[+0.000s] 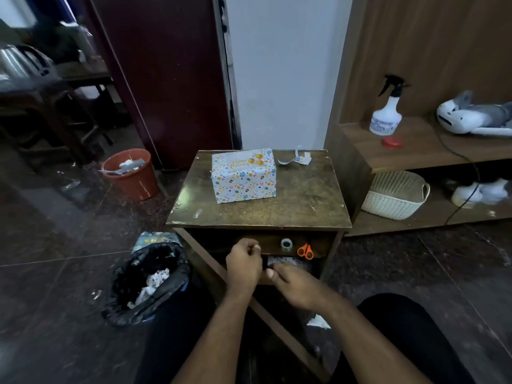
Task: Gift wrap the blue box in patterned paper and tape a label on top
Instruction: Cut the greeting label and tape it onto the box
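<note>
A box wrapped in white patterned paper (243,177) stands on the small wooden table (304,200), with a birthday label (246,161) on its top. A curled paper scrap (297,159) lies behind it to the right. On the shelf under the tabletop sit a tape roll (286,244) and orange scissors (305,251), with patterned paper (288,262) below them. My left hand (243,266) is curled into a fist in front of that shelf, holding nothing that I can see. My right hand (295,286) reaches toward the patterned paper with relaxed fingers.
A black bin bag (146,284) with paper scraps stands left of the table, an orange bucket (130,173) farther back. At right a wooden bench carries a spray bottle (386,112), a red lid (392,142) and a white basket (396,194) underneath. My knees are near the bottom edge.
</note>
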A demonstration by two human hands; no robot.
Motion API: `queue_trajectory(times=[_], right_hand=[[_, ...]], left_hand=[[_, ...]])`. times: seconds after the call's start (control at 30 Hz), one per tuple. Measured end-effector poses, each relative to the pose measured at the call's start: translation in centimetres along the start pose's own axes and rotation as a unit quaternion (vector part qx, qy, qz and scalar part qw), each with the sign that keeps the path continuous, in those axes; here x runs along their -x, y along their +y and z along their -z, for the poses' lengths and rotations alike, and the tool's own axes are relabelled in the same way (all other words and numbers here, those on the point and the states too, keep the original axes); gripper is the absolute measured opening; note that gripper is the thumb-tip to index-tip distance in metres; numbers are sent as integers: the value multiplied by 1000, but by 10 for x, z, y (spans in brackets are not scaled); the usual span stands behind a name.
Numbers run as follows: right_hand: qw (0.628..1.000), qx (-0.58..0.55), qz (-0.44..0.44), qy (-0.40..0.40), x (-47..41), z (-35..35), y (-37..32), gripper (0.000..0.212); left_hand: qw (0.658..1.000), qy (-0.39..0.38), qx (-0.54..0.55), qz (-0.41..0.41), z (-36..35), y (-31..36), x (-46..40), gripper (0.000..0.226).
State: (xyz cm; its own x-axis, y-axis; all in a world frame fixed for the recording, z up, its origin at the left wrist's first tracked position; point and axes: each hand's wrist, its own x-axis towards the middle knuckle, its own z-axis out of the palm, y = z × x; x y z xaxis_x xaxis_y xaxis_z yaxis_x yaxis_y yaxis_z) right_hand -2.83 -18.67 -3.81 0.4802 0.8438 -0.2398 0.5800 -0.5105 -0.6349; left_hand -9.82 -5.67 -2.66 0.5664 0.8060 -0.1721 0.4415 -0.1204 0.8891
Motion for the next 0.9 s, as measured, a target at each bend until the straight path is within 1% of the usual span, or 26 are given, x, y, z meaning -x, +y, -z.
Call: queue_trajectory(times=[0.07, 0.13, 0.2, 0.27, 0.37, 0.4, 0.43, 0.5, 0.67, 0.73, 0.8, 0.9], right_hand=[[998, 45, 1, -36, 12, 2, -10, 43], [997, 58, -1, -55, 22, 2, -15, 51], [996, 46, -1, -70, 30, 4, -17, 53], [996, 45, -1, -72, 33, 5, -17, 48], [999, 24, -12, -45, 31, 8, -18, 27], [999, 20, -15, -36, 29, 10, -18, 27], [999, 21, -18, -27, 27, 12, -18, 31], [999, 40, -21, 3, 24, 20, -15, 36], [990, 81, -44, 103, 6, 38, 6, 30], [985, 76, -46, 147, -5, 43, 17, 29], [980, 67, -36, 186, -8, 45, 23, 29], [957, 126, -25, 261, -20, 43, 27, 25]], left_hand=[[990, 8, -111, -81, 12, 4, 13, 15], [972, 18, -183, -144, 20, 6, 21, 15], [966, 25, -205, -154, 27, 9, 28, 14], [958, 29, -247, -142, 34, 9, 30, 12], [938, 10, -320, -131, 37, 7, 35, 16], [938, 4, -321, -130, 37, 6, 37, 18], [941, 4, -313, -131, 36, 5, 37, 18], [946, 12, -296, -133, 34, 3, 36, 15], [941, 21, -312, -131, 23, 9, 25, 18], [934, 29, -329, -137, 17, 9, 18, 19], [919, 26, -358, -161, 12, 7, 18, 22], [921, 27, -353, -163, 3, 6, 11, 33]])
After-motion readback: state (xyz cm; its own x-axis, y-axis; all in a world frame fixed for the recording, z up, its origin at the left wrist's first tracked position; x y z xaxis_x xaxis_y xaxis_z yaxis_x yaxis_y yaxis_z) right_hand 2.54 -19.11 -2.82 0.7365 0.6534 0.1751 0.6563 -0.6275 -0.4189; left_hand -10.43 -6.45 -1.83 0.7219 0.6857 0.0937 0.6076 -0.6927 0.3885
